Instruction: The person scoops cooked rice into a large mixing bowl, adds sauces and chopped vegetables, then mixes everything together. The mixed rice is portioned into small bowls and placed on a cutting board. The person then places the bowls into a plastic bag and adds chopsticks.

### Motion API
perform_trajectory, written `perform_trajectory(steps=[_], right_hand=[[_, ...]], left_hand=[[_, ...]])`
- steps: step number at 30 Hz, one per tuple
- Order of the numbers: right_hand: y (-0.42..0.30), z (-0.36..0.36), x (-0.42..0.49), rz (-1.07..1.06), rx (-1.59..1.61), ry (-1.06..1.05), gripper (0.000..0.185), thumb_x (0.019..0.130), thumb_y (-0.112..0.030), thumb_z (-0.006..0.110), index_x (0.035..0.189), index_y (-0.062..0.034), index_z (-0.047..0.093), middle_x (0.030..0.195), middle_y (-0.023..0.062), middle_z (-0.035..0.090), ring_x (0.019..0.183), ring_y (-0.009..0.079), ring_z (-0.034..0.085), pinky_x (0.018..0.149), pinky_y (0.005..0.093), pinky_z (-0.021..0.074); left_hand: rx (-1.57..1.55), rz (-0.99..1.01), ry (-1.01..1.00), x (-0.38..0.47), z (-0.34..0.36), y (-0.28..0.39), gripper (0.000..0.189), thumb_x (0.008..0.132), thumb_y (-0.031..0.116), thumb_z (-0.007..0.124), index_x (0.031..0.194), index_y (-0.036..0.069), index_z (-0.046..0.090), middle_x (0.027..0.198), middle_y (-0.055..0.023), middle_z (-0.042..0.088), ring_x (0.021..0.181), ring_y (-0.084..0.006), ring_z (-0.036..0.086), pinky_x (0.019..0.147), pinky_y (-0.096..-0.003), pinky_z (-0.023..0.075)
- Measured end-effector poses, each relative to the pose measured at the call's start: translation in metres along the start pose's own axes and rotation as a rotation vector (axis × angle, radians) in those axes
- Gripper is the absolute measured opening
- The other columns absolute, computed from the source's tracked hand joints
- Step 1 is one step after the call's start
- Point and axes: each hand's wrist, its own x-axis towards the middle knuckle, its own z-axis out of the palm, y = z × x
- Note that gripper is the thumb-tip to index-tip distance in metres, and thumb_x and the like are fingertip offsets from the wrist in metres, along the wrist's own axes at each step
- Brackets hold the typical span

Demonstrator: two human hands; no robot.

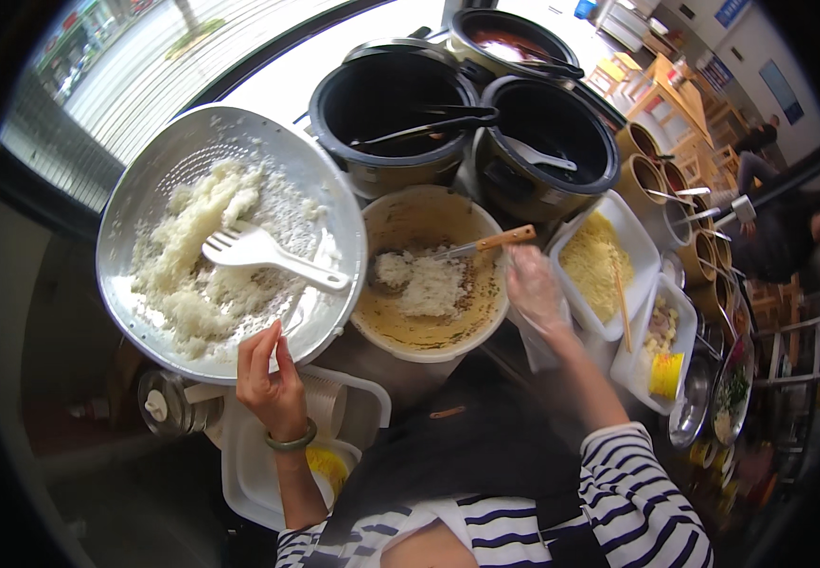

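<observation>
A large perforated aluminium colander (pixel 122 284) holds a mound of cooked white rice (pixel 190 284), with a white plastic rice fork (pixel 275 259) lying on it. My left hand (pixel 271 383), bare with a bangle at the wrist, is at the colander's near rim. Its fingertips are drawn together over the inside; whether they pinch anything is unclear. Beside the colander, a pale plastic tub (pixel 424 351) contains rice over dark seasoning. A wooden-handled utensil (pixel 505 238) leans in it, its far end among the rice. My right hand (pixel 530 284), blurred in a clear plastic glove, is beside the tub's right rim, just below that handle.
Several black-lined electric cookers (pixel 388 167) stand behind the tub, some with utensils. At right are a white tray of yellow crumbly food (pixel 594 263), another food tray (pixel 654 341) and several canisters (pixel 640 177). A white container (pixel 239 490) sits lower left. People are in the background.
</observation>
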Motion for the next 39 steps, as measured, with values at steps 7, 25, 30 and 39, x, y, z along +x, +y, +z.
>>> perform_trajectory(steps=[7, 25, 30, 39], right_hand=[[0.005, 0.012, -0.021, 0.896, 1.078, -0.552, 0.034, 0.084, -0.017, 0.054, 0.114, -0.0024, 0.057, 0.078, 0.0104, 0.061, 0.064, 0.0203, 0.062, 0.045, 0.0309, 0.0517], [0.111, -0.246, -0.133, 1.046, 1.22, -0.366, 0.037, 0.094, -0.03, 0.057, 0.115, 0.0012, 0.054, 0.084, 0.0136, 0.068, 0.058, 0.0175, 0.066, 0.047, 0.0269, 0.0524], [0.337, -0.311, -0.224, 1.491, 0.868, 0.27, 0.017, 0.091, -0.018, 0.062, 0.102, -0.0061, 0.058, 0.076, 0.0067, 0.061, 0.05, 0.0065, 0.05, 0.044, 0.0191, 0.0419], [0.523, -0.242, -0.217, 0.956, 0.346, 0.016, 0.041, 0.09, -0.023, 0.062, 0.123, -0.0002, 0.053, 0.088, 0.0138, 0.067, 0.073, 0.0242, 0.064, 0.069, 0.0355, 0.0532]], left_hand=[[-0.616, -0.327, -0.717, -0.081, 0.044, 0.027, 0.041, 0.085, -0.001, 0.067, 0.124, 0.0, 0.055, 0.1, -0.0108, 0.067, 0.082, -0.0144, 0.065, 0.074, -0.0261, 0.0515], [-0.796, -1.03, -1.033, -0.185, 0.096, 0.063, 0.036, 0.075, 0.014, 0.061, 0.105, -0.004, 0.055, 0.094, -0.0152, 0.065, 0.088, -0.0285, 0.064, 0.079, -0.038, 0.0521], [-1.301, -1.239, -0.896, -0.181, 0.144, 0.154, 0.054, 0.069, 0.002, 0.051, 0.123, -0.006, 0.047, 0.111, -0.0179, 0.06, 0.103, -0.0356, 0.059, 0.098, -0.0475, 0.0447], [-1.222, -1.202, -0.848, -0.228, 0.198, 0.313, 0.06, 0.066, 0.0, 0.05, 0.125, -0.007, 0.045, 0.121, -0.0181, 0.055, 0.115, -0.0365, 0.053, 0.106, -0.0466, 0.0381]])
